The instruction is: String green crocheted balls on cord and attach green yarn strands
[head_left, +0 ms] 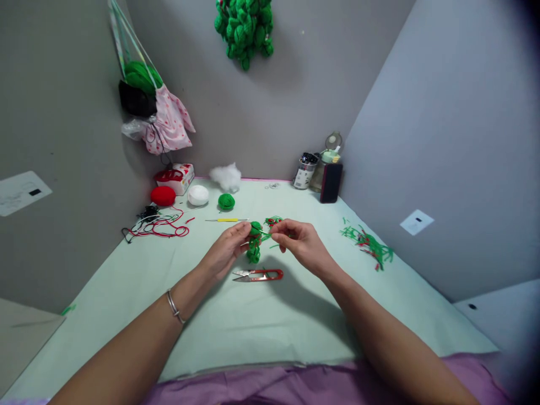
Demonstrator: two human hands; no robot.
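My left hand (231,247) is closed on a small green crocheted piece (253,254), whose lower part hangs beneath the fingers. Pinched in my right hand (297,239) is a thin, shiny needle (264,232) that reaches left to the green piece. Green yarn ends trail between the two hands. Just below them on the table lies a pair of thread snips (258,275) with red handles, blades pointing left. Behind the hands rests a yellow-handled crochet hook (228,220). A small heap of red and green yarn bits (274,221) sits beyond my right fingers.
Red (163,196), white (198,195) and green (226,201) yarn balls stand at the back left, near white stuffing (228,177). Loose red yarn (164,226) tangles at left. Yarn scraps (371,244) lie at right. A dark phone (331,183) leans at the back right.
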